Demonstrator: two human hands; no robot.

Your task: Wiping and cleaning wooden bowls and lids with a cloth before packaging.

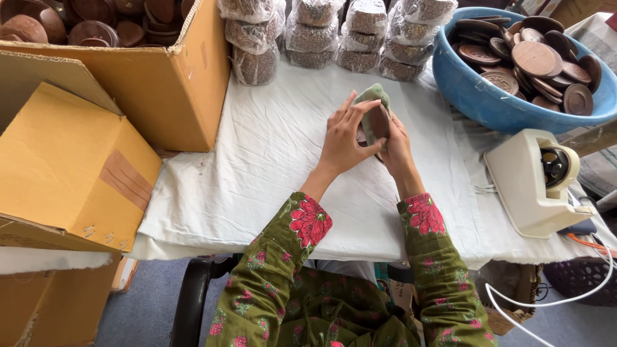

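Observation:
My left hand (344, 135) and my right hand (397, 146) meet above the white cloth-covered table (257, 167). Together they hold a small round brown dish (378, 122), standing on edge between the palms. A green cloth (374, 95) is draped over the dish's far side and top. My left fingers press on the dish's near face; my right hand cups it from behind. Both sleeves are green with red flowers.
A blue tub (482, 96) of several brown dishes sits at the right rear. Wrapped stacks of dishes (321, 35) line the back. A cream tape dispenser (536, 180) stands at right. Cardboard boxes (71, 160) crowd the left, one (160, 77) holding brown bowls.

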